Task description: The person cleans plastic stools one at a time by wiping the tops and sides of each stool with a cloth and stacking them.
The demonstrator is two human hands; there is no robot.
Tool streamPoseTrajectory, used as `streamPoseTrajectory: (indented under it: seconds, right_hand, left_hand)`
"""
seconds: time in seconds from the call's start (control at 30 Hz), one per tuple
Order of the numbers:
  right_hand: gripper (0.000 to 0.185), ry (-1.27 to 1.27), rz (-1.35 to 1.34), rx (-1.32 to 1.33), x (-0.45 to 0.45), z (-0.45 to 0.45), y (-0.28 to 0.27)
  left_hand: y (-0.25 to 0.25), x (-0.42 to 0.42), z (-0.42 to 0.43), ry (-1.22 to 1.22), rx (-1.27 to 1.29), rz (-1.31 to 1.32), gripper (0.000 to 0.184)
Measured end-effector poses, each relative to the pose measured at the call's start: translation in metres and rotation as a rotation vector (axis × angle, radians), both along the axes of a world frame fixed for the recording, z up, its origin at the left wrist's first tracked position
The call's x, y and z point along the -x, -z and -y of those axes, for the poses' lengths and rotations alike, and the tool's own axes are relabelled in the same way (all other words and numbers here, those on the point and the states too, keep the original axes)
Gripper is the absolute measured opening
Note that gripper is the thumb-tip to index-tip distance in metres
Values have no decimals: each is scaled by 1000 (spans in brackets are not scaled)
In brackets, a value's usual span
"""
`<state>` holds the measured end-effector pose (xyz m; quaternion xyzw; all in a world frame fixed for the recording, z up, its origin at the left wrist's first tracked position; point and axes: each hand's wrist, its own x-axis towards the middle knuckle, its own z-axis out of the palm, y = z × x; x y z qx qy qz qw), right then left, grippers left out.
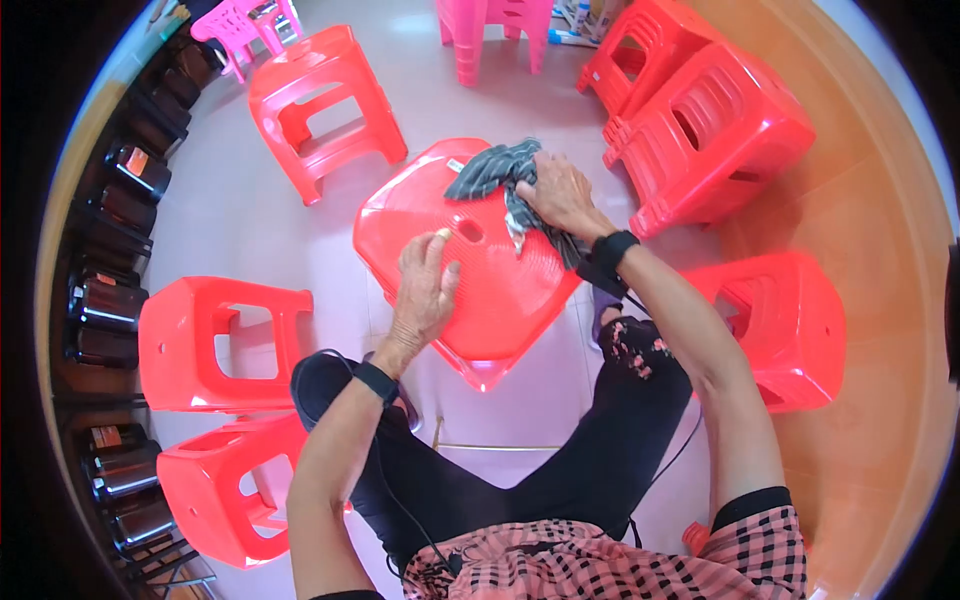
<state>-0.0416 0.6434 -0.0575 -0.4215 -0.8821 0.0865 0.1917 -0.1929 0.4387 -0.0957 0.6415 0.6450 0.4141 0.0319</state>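
A red plastic stool (500, 300) stands between my knees, its square seat facing up with a small oval hole in the middle. My right hand (565, 195) presses a crumpled dark grey striped cloth (495, 170) onto the far right part of the seat, fingers closed over it. Part of the cloth hangs toward the seat's right edge. At the left side of the seat, my left hand (425, 290) rests with its fingers stretched toward the hole, holding nothing. A black band circles each wrist.
Single red stools stand at upper left (325, 110), left (225, 345), lower left (230, 490) and right (775, 330). Stacked red stools (710, 130) lean by the wooden panel (850, 200). Pink plastic furniture (490, 35) stands at the back; dark shiny containers (110, 300) line the left.
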Motion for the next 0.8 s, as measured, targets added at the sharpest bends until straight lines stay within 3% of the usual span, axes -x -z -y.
streamPoseTrajectory:
  seconds: [0.07,0.13,0.2,0.3,0.37,0.43,0.5,0.6,0.67,0.8]
  right_hand:
    - [41,21,-6,-24,38,-22,1]
    - [42,22,65,131,83,-29,1]
    - [42,-122,-19,-9,120,-22,14]
    - [46,-364,-9,31,145,20,5]
    - [46,-429,11,55,136,44,-4]
    - [41,-731,41,213,118,69,-19]
    - [37,-780,25,269,94,93,-13]
    - [31,-841,-19,177,43,135,-17]
    - [42,-821,37,140,3,153,-12]
    - [43,-639,-70,180,-82,163,-12]
  left_hand:
    - [-2,1,0,-2,-3,15,44]
    - [-3,0,1,24,-16,83,44]
    - [-2,3,2,22,-4,108,44]
    - [-9,7,5,67,-8,242,39]
    - [-23,14,17,158,-35,478,31]
    - [-62,14,28,173,-65,656,27]
    - [-83,31,22,101,-136,359,29]
    - [-89,33,0,60,-98,350,31]
    - [-74,30,-17,90,-51,301,31]
    - [-32,-10,-36,239,13,170,33]
